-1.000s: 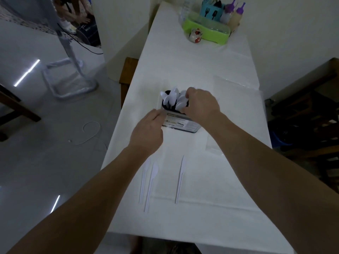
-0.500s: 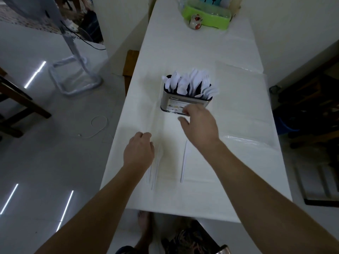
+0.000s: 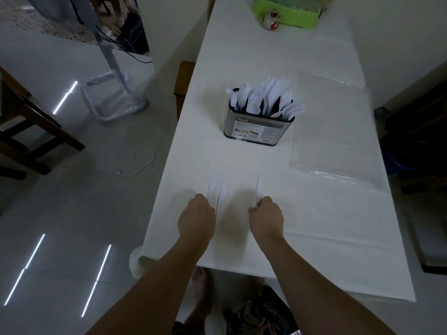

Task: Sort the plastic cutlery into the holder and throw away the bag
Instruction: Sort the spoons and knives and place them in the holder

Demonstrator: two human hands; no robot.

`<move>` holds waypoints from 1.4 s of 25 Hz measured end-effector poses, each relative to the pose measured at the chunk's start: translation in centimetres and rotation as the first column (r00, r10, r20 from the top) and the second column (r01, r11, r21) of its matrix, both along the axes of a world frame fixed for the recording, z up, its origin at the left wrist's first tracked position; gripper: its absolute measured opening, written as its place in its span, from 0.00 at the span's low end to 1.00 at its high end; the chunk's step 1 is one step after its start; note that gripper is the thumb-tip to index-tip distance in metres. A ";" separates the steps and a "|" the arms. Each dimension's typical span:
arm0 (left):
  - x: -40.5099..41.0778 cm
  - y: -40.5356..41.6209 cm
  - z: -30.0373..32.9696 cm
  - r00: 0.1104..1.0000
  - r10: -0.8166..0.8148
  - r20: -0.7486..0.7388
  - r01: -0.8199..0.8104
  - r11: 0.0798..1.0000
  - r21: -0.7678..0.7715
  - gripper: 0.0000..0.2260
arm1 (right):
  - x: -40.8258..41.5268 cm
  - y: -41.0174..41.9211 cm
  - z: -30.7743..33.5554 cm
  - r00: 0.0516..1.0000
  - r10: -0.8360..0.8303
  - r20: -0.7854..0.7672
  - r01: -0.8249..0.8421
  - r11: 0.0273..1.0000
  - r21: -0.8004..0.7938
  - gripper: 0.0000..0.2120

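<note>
Left hand (image 3: 196, 218) and right hand (image 3: 266, 217), fingers curled, side by side.

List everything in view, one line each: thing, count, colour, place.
holder: one, metal, mid-table, full of white cutlery
loose cutlery: three white pieces, near table edge, at the hands
bag: one, clear, flat, right of holder
green tray: one, far end
small jar: one, beside tray
table: one, white
fan stand: one, floor, left
left hand: on two pieces
right hand: on one piece
</note>
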State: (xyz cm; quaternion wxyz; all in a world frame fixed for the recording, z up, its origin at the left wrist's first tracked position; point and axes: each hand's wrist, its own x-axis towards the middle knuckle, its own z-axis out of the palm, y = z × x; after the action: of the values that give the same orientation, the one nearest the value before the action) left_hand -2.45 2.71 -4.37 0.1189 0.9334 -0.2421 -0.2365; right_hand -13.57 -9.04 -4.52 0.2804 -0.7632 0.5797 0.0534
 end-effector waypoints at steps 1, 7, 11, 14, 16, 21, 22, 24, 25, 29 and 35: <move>0.2 -0.1 0.0 1.000 0.006 -0.009 -0.006 1.000 0.011 0.08 | 0.2 0.0 0.0 1.000 -0.020 -0.004 0.020 1.000 0.010 0.10; -0.2 -1.0 1.1 0.999 -0.013 -0.043 0.014 1.000 0.021 0.09 | 1.0 -0.1 0.9 0.992 -0.117 0.047 0.109 0.983 0.151 0.06; -1.3 -1.6 0.9 0.997 -0.044 -0.056 0.046 0.998 0.048 0.09 | 0.8 1.0 1.2 0.990 -0.108 0.088 0.088 0.975 0.204 0.07; -1.6 -1.9 1.0 0.998 -0.050 -0.028 0.052 0.996 0.071 0.11 | 0.5 1.4 0.8 0.991 -0.097 0.091 0.074 0.971 0.227 0.07; -1.6 -2.0 1.1 0.998 -0.063 -0.025 0.065 0.994 0.084 0.11 | 0.5 1.6 0.7 0.991 -0.096 0.094 0.070 0.967 0.246 0.08; -0.9 -2.6 1.4 0.993 -0.082 -0.089 0.086 0.995 0.048 0.05 | 0.5 1.9 1.2 0.987 -0.081 0.140 0.043 0.965 0.260 0.11; -0.7 -2.7 1.3 0.987 -0.076 -0.140 0.078 0.997 0.013 0.05 | 0.6 2.0 1.4 0.981 -0.093 0.168 0.045 0.962 0.269 0.11; -0.3 -3.1 1.1 0.947 -0.049 -0.318 0.017 0.995 -0.103 0.08 | 0.7 2.2 1.7 0.967 -0.106 0.233 0.038 0.960 0.279 0.09; -0.1 -3.2 1.2 0.894 0.006 -0.448 -0.097 0.979 -0.181 0.09 | 0.8 2.2 1.9 0.959 -0.106 0.263 0.030 0.960 0.279 0.07; 0.0 -3.3 2.4 0.630 0.114 -0.768 -0.469 0.845 -0.259 0.08 | 0.8 2.0 2.9 0.934 -0.123 0.336 0.031 0.964 0.265 0.03; 0.2 -4.9 3.7 0.687 0.007 -0.727 -0.365 0.868 -0.336 0.07 | 0.7 0.5 4.3 0.944 0.021 0.330 -0.055 0.994 0.094 0.05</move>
State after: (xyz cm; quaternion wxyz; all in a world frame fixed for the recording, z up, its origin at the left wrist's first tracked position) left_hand -2.23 -2.19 -0.65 0.4417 0.7361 -0.1271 -0.4969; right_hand -12.84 -8.53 -0.27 0.4104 -0.7571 0.5068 -0.0396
